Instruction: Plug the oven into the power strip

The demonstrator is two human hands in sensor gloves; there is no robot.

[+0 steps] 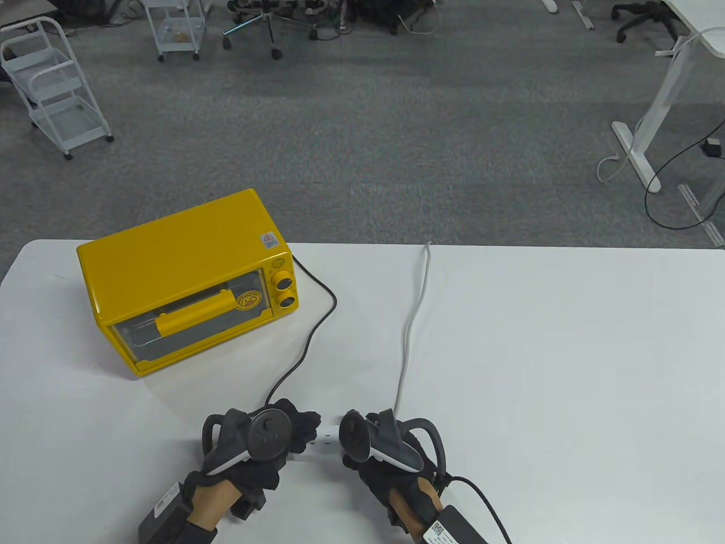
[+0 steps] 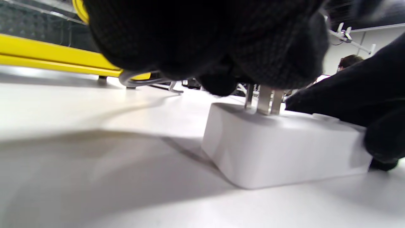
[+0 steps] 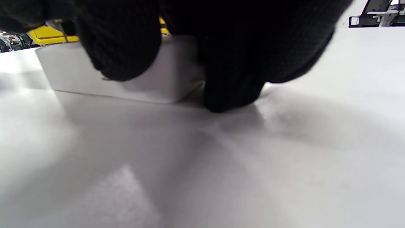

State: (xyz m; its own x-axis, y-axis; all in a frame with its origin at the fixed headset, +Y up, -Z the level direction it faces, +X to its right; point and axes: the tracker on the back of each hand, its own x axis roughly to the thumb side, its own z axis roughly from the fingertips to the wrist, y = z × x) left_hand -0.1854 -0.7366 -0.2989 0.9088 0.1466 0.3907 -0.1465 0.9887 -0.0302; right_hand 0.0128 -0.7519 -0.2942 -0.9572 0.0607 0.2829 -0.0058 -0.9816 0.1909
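Note:
The yellow oven (image 1: 187, 283) stands on the white table (image 1: 566, 351) at the left. Its black cord (image 1: 308, 340) runs to my left hand (image 1: 283, 433). The white power strip (image 1: 323, 439) lies between my hands at the front. In the left wrist view my left hand (image 2: 221, 47) grips the plug, and its metal prongs (image 2: 264, 99) stand partly in the strip's top (image 2: 284, 148). My right hand (image 1: 362, 447) holds the strip's right end, and its fingers (image 3: 120, 47) wrap the strip (image 3: 79, 69) in the right wrist view. The plug body is hidden by the glove.
The strip's own white cable (image 1: 413, 317) runs from my right hand to the table's far edge. The oven's yellow base (image 2: 47, 57) shows behind my left hand. White carts (image 1: 54, 85) and chairs stand on the grey carpet beyond the table.

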